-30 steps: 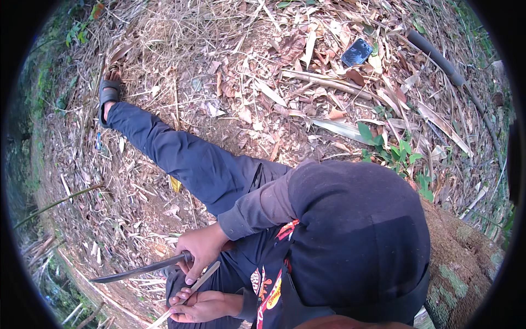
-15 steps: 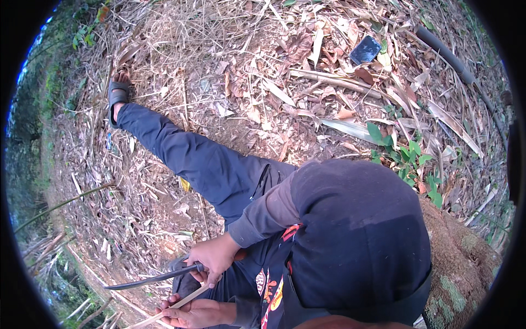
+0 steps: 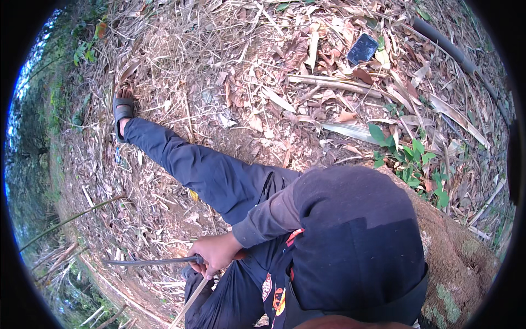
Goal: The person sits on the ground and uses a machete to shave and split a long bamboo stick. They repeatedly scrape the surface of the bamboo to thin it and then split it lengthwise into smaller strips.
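My right hand [image 3: 215,255] is closed round the handle of a knife [image 3: 150,262] with a long, dark, slightly curved blade that points left. Under its fingers, the end of a thin pale strip of wood or bamboo [image 3: 192,301] meets the blade's handle end. From there the strip slants down past the lower edge of the picture. Both lie over my bent leg in dark trousers [image 3: 224,296]. My left hand is out of the picture.
My other leg [image 3: 192,164] stretches to the upper left, ending in a sandal [image 3: 124,108]. Dry leaves and stalks cover the ground. A dark phone-like slab [image 3: 362,49], a black pipe [image 3: 444,44] and a green plant [image 3: 408,159] lie beyond. A brown trunk-like mass [image 3: 460,263] is behind me.
My left hand, earlier on the pale strip, has gone out of the picture at the bottom. The knife blade has swung to lie more level, and the strip now slants more steeply.
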### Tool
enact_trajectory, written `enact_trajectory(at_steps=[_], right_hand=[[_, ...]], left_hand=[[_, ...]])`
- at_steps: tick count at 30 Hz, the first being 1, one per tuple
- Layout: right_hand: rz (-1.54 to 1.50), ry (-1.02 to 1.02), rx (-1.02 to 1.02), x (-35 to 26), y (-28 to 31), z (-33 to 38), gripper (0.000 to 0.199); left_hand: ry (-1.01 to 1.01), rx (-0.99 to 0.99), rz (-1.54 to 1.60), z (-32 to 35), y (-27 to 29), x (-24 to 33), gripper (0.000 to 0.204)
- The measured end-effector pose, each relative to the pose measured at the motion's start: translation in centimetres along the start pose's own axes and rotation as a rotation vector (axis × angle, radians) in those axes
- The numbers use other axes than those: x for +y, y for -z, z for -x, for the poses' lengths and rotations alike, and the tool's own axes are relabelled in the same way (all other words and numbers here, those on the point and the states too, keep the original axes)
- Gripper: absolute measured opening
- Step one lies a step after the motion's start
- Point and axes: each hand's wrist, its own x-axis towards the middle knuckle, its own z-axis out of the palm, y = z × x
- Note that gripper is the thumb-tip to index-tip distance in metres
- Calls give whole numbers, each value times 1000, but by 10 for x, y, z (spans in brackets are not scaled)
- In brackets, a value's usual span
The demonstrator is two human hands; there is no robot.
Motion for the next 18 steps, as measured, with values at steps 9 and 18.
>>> enact_trajectory(at_steps=[9, 18], right_hand=[[92, 152, 88, 0, 27, 0, 24], [-38, 14, 406, 55, 80, -18, 36]], left_hand=[[-59, 142, -26, -161, 89, 3, 40], [189, -348, 203, -155, 16, 29, 28]])
